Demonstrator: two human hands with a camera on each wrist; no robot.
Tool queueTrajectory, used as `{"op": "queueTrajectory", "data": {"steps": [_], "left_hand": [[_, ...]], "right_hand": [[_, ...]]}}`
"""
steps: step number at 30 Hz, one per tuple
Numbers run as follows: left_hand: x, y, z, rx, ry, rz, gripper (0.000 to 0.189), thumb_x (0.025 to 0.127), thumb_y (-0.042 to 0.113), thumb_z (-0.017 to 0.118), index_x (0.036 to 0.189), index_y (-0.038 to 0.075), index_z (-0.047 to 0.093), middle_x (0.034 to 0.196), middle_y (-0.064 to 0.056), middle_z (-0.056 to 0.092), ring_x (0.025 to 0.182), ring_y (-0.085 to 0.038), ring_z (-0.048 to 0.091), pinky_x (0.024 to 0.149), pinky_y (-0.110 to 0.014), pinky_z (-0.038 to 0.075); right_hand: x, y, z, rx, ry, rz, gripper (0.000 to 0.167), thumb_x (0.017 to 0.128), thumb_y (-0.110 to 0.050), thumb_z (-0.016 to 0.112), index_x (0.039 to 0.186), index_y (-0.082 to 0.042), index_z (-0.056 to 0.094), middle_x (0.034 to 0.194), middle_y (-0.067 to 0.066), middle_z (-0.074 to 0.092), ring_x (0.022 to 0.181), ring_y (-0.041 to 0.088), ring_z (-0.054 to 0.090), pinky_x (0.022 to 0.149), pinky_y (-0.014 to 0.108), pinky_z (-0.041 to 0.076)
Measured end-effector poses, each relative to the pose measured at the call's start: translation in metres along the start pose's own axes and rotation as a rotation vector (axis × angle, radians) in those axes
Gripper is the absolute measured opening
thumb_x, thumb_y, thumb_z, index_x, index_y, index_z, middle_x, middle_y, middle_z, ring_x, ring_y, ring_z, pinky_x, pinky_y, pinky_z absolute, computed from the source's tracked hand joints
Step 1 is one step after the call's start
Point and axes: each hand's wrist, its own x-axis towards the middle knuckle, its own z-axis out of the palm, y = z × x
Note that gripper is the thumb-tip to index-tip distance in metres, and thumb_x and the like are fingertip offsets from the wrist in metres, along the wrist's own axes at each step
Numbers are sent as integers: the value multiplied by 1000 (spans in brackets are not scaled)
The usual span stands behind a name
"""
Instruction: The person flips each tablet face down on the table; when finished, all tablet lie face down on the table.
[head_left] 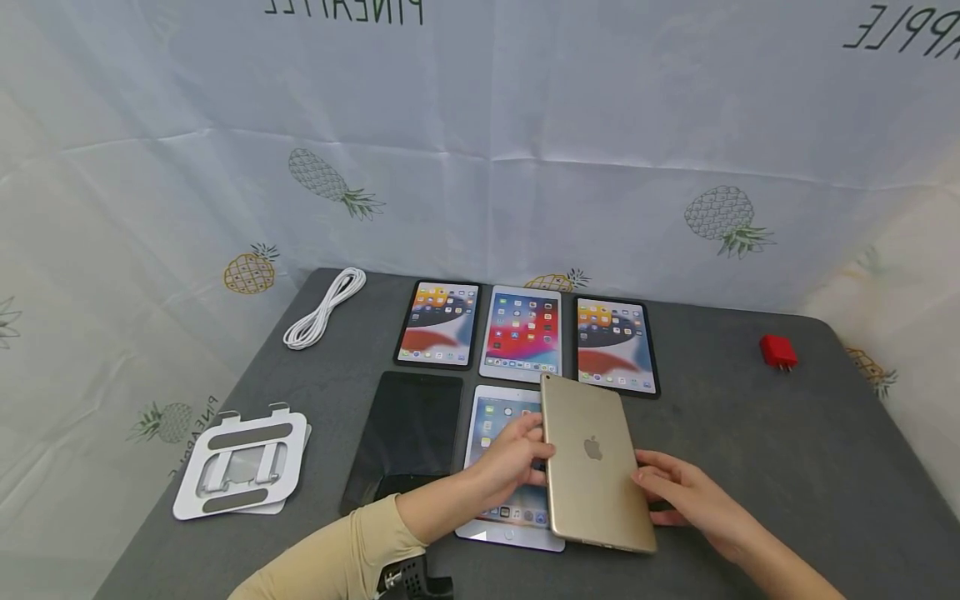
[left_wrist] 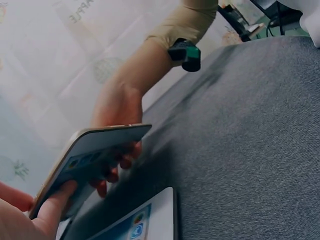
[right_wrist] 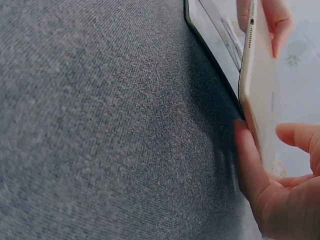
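A gold tablet with an apple logo is held back side up, tilted, over the right part of a white-framed tablet with a lit screen. My left hand grips its left edge; in the left wrist view one finger lies against its screen side. On the opposite edge my right hand pinches it, and the right wrist view shows a finger under that edge. Left of the white-framed tablet lies a black tablet with a dark screen, partly hidden by my left arm.
Behind are two dark-framed lit tablets with a white-framed one between them. A coiled white cable and a folded white stand lie left. A red plug adapter sits on the grey table at right.
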Motion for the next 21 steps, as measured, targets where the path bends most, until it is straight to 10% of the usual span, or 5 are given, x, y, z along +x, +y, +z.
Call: {"op": "queueTrajectory", "data": {"steps": [21], "left_hand": [[3,-11,4,69,-83,-70,50,93,-2,51,141,-10,40,132,-20,56,114,-28,58,90,-46,52]], "right_hand": [[-12,14,-27,132,-91,6,73,101,-22,54,143,21,11,114,4,63,98,19,62,80,42,56]]}}
